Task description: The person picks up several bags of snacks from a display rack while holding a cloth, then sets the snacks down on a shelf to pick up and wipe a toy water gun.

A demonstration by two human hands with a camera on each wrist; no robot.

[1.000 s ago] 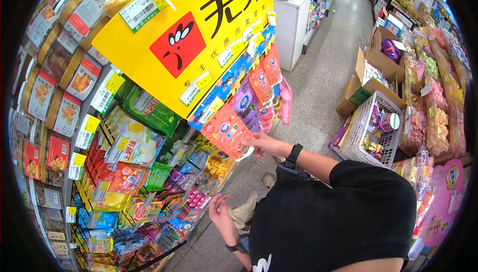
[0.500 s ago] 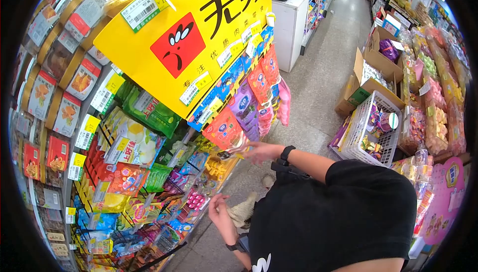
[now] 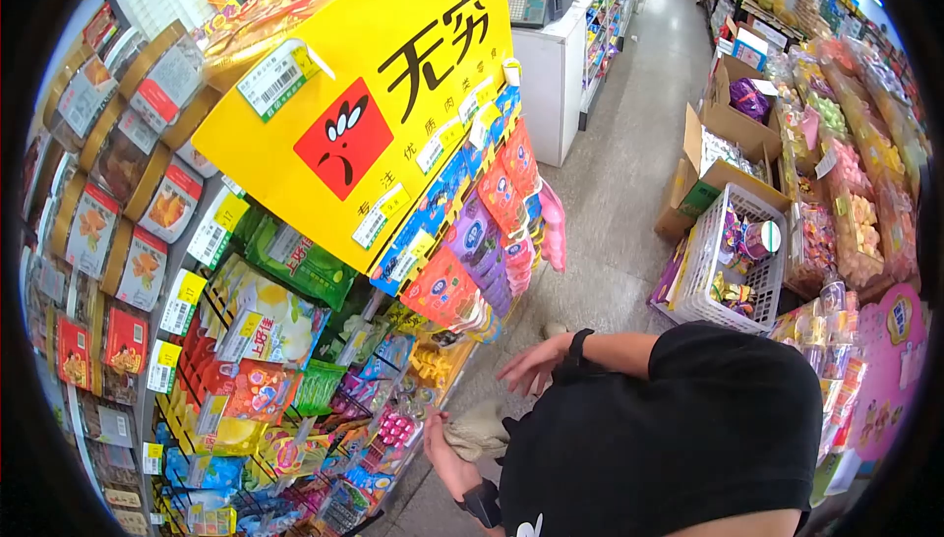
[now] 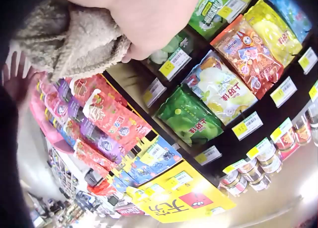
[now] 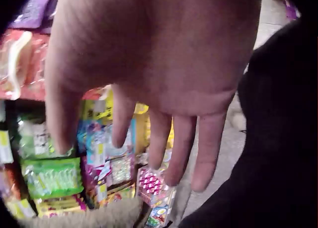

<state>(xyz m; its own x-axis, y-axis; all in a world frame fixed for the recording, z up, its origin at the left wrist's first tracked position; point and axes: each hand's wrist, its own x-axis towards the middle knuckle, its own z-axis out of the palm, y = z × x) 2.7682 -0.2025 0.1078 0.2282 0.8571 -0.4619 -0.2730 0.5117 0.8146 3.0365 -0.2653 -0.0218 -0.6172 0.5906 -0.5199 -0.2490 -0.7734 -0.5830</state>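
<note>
My left hand [image 3: 449, 458] grips a beige, fuzzy cloth [image 4: 84, 41], bunched and hanging from the fingers in the left wrist view. Part of the cloth also shows along the bottom of the right wrist view. My right hand [image 3: 536, 365] is empty, its fingers extended and slightly spread, palm facing the camera in the right wrist view [image 5: 154, 64]. Nearest to it hangs a red candy bag [image 3: 440, 286] on the rack's end. Purple bags [image 3: 480, 242] and more red bags [image 3: 518, 168] hang beside it, below a big yellow sign [image 3: 423, 55].
Snack bags such as a green bag [image 3: 300, 257] hang on hooks at left, beside plastic jars [image 3: 147, 271] with price tags. Across the aisle floor [image 3: 600, 212] stand a white basket [image 3: 708, 291], cardboard boxes [image 3: 693, 178] and bagged sweets. A white counter [image 3: 546, 85] stands ahead.
My right hand has let go of the red candy bag's lower edge and drawn back toward my body. That bag now hangs freely. The left hand keeps the cloth; the head view has shifted slightly.
</note>
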